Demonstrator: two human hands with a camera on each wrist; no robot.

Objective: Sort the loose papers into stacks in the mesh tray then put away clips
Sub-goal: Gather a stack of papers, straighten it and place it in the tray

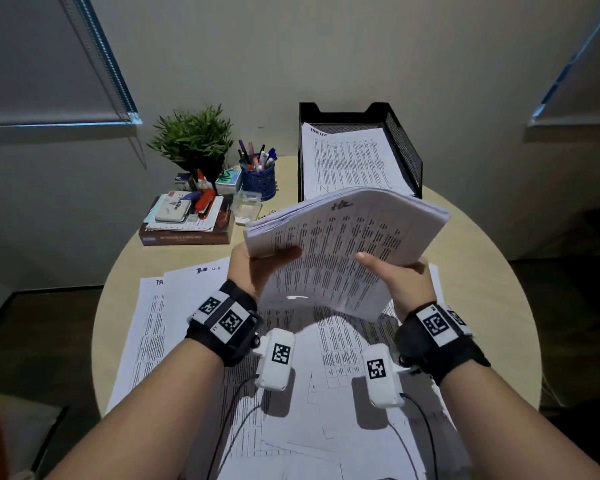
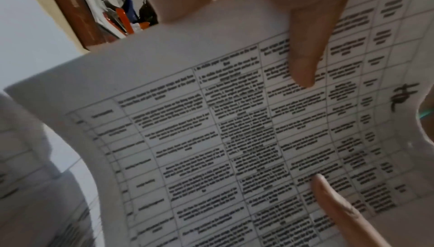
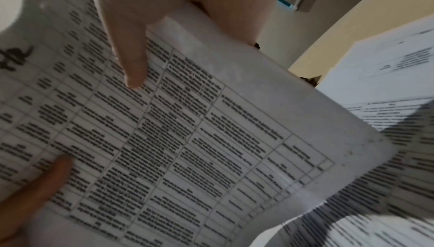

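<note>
A thick stack of printed papers [image 1: 347, 244] is held in the air above the round table, tilted up toward the black mesh tray [image 1: 404, 143]. My left hand [image 1: 257, 265] grips its left edge, thumb on top. My right hand [image 1: 395, 275] grips the lower right edge, thumb on the printed sheet. The left wrist view shows the stack [image 2: 234, 121] with my thumb pressed on the table of text; the right wrist view shows the stack [image 3: 187, 130] the same way. The tray holds a printed sheet [image 1: 350, 161]. Loose papers [image 1: 174, 323] lie spread on the table under my arms.
At the back left stand a potted plant [image 1: 193, 140], a blue pen cup [image 1: 258, 178], a clear small box [image 1: 246, 204] and a pile of books with a stapler and glue [image 1: 187, 220]. The table edge [image 1: 499, 271] curves round on the right.
</note>
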